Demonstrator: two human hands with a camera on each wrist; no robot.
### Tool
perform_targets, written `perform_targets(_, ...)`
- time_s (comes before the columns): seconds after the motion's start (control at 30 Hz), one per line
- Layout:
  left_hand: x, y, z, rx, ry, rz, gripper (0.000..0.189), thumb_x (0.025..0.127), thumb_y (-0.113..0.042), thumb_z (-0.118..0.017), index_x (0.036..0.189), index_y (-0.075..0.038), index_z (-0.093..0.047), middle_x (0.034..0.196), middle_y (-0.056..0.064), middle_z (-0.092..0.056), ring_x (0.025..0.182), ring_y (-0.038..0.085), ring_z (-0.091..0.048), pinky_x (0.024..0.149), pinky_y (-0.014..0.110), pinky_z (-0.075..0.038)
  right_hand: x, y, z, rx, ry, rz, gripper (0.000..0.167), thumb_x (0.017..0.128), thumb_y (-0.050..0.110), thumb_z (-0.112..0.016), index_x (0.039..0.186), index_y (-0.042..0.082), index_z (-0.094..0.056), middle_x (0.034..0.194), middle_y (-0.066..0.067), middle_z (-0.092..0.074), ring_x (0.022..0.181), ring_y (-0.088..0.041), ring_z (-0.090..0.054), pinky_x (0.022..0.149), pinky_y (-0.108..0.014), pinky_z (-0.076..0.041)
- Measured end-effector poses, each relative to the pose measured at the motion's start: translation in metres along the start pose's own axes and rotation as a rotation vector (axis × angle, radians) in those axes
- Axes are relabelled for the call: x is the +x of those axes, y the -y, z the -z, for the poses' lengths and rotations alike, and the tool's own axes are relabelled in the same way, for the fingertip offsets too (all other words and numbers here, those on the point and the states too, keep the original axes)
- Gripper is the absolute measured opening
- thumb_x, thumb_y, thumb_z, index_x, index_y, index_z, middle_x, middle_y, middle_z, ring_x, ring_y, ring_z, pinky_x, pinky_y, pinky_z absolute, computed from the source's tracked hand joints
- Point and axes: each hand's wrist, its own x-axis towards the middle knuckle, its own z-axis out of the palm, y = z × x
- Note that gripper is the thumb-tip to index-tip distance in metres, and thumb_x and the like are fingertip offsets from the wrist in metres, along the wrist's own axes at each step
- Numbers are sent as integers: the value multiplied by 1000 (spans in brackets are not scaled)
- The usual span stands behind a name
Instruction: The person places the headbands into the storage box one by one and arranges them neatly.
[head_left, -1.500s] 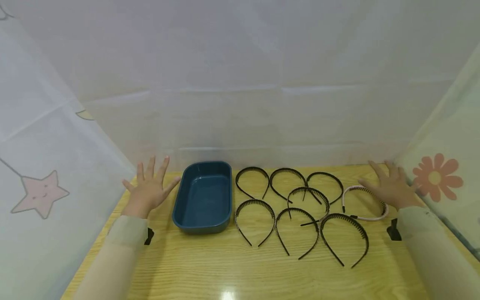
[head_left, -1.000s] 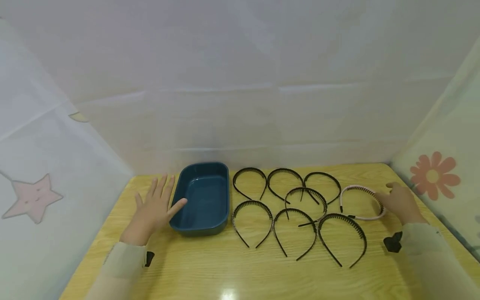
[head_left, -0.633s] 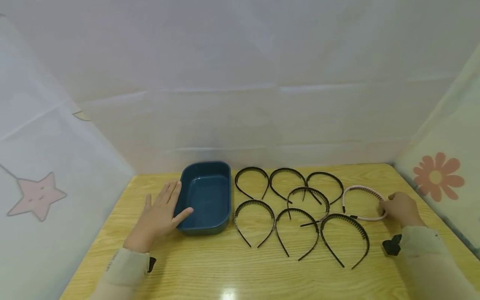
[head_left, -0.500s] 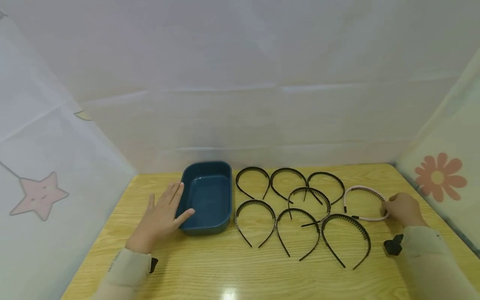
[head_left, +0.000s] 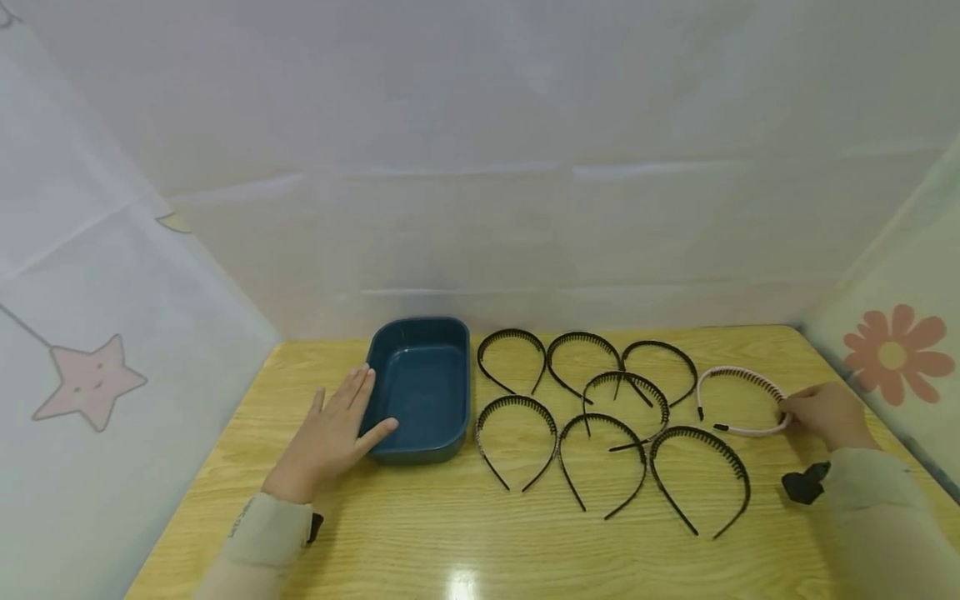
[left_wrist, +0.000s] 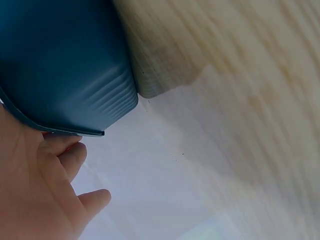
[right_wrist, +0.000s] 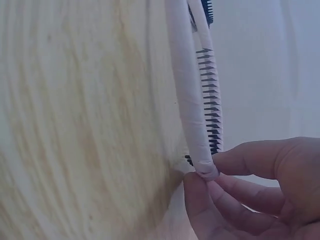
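Note:
A pink headband [head_left: 750, 432] with dark inner teeth lies at the right of the group in the head view. My right hand [head_left: 831, 414] pinches its right-hand curve; the right wrist view shows thumb and fingers [right_wrist: 197, 197] on either side of the pink band [right_wrist: 187, 90]. At the left stands a deep blue rectangular tray [head_left: 420, 454] with rounded corners. My left hand [head_left: 330, 442] rests with straight fingers on its left rim, the thumb reaching over the near-left corner. From below, the left wrist view shows the tray's wall [left_wrist: 65, 60] with the palm [left_wrist: 35, 185] against the rim.
Several black toothed headbands lie between tray and pink headband, among them a front right one [head_left: 738, 467] and a middle one [head_left: 626, 379] overlapping its neighbours. The wooden table [head_left: 390, 533] meets a pale cloth wall [head_left: 480, 233] behind, with cloth walls on both sides.
My left hand has come from beside the tray onto its left rim. My right hand, earlier spread open, has moved round the pink headband's right side and now pinches it. The view has shifted slightly.

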Motion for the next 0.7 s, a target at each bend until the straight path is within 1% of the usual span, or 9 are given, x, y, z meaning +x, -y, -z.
perform_targets(0.17,0,-1,0,2,1,1,94,101,-65,-43,161,1,-15,169,19,-11,155,37,-12,120,68,-7,1,-3,-1,51,-43,-10,35,94,18,-63,97,-16,-74,74,-9,-74,65,-10,-64,61,-21,-46)
perform_targets(0.2,-1,-1,0,4,4,3,94,101,-65,-43,161,1,-15,169,19,-10,155,37,-11,120,67,-7,1,-3,-2,75,-47,-20,37,95,18,-63,101,-17,-72,74,-8,-74,64,-11,-65,60,-22,-48)
perform_targets(0.3,0,-1,0,-9,5,6,92,102,-63,-43,161,2,-14,168,19,-10,155,37,-10,121,65,-6,2,-3,-2,191,-49,-49,43,98,18,-60,114,-22,-65,75,-6,-72,64,-11,-68,58,-26,-57)
perform_targets(0.4,-1,-1,0,-24,1,2,90,104,-60,-43,161,3,-14,168,20,-10,155,38,-9,122,64,-5,2,-3,-2,300,-36,-76,50,101,16,-56,127,-26,-53,79,-3,-70,63,-10,-70,62,-33,-62)
perform_targets(0.47,0,-1,-1,-30,-10,-4,88,104,-59,-43,161,3,-15,168,21,-11,155,39,-10,122,64,-6,2,-1,-1,312,-53,-74,51,102,16,-54,130,-26,-50,79,-2,-69,62,-7,-69,62,-34,-63)
perform_targets(0.63,1,1,-5,-47,-38,-19,86,105,-54,-46,160,5,-17,167,23,-13,154,40,-11,121,65,-7,0,6,2,297,-130,-48,48,102,15,-55,130,-24,-52,74,-4,-71,58,-5,-67,59,-33,-62)
perform_targets(0.7,1,1,-6,-47,-33,-16,86,105,-54,-46,160,4,-17,167,22,-12,154,40,-11,122,64,-7,-1,10,2,310,-150,-39,47,102,14,-55,130,-24,-52,75,-4,-71,59,-4,-66,60,-32,-62)
